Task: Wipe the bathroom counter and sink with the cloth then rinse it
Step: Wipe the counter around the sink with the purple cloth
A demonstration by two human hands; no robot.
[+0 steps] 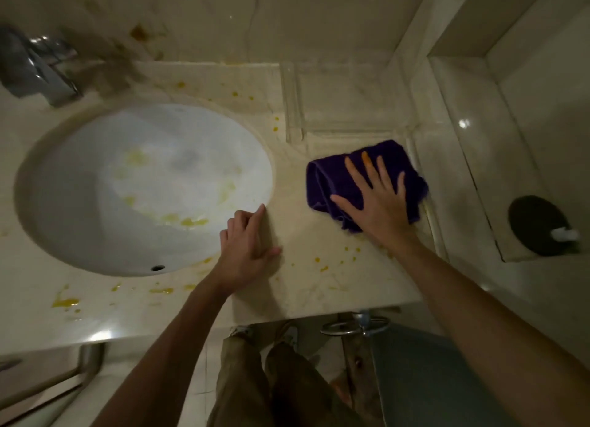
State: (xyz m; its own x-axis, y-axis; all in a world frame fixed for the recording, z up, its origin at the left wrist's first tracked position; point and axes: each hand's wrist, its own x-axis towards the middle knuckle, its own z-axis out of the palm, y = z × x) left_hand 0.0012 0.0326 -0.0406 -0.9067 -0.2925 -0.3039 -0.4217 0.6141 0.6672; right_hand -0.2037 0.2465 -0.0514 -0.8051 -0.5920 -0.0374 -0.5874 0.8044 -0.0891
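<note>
A folded purple cloth (332,181) lies on the beige marble counter (306,286), right of the sink. My right hand (380,200) presses flat on the cloth with fingers spread; one fingertip is stained orange. My left hand (245,244) rests on the counter beside the rim of the white oval sink (95,184), fingers loosely curled, holding nothing. Yellow-orange smears sit inside the sink bowl and spatter the counter in front of it and below the cloth.
A chrome faucet (35,72) stands at the back left. A clear tray (344,104) sits behind the cloth. A raised ledge at right holds a dark dispenser (539,225). A towel ring (354,326) hangs below the counter's front edge.
</note>
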